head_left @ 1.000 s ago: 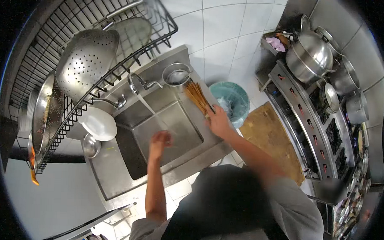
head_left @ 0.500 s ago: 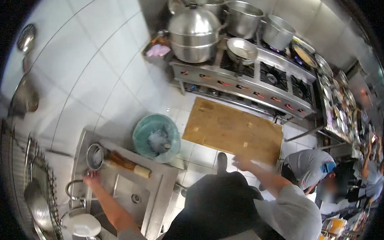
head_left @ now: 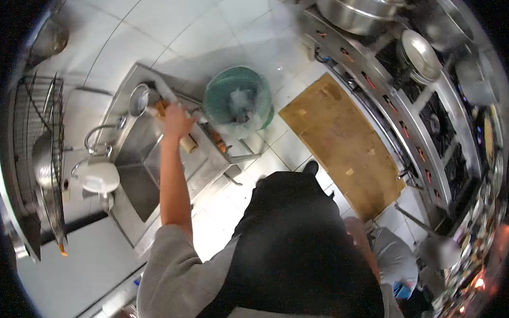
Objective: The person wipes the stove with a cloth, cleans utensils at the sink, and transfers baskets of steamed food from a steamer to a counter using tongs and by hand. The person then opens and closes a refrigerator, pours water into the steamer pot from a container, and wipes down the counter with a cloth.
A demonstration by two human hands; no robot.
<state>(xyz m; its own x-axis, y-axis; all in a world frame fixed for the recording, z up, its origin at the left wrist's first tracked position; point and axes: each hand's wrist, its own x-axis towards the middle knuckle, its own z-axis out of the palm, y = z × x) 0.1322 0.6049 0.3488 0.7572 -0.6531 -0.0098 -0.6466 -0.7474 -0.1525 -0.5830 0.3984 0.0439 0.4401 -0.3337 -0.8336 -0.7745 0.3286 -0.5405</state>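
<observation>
My left hand (head_left: 178,122) is over the sink's back ledge, right above a brown brush-like bundle with a pale end (head_left: 189,144). The hand is blurred and covers the bundle's middle, so I cannot tell whether its fingers grip it. Beside the bundle stands a round metal pot (head_left: 139,100). A pale elongated streak (head_left: 166,90) shows just beyond the fingers, too smeared to name. My right hand (head_left: 355,226) hangs low at the right of my black apron, partly hidden by it and near the brown floor mat. Its fingers are not clear.
The steel sink (head_left: 195,171) has a curved tap (head_left: 93,132) and a white container (head_left: 98,176) next to it. A green lined bin (head_left: 234,94) stands behind. The stove (head_left: 375,82) runs along the right, past the cardboard mat (head_left: 344,145). A co-worker (head_left: 396,256) bends nearby.
My view has turned and shifted toward the sink. My left hand has gone from beside the tap and pot to the brown bundle. My right hand has dropped back near the apron.
</observation>
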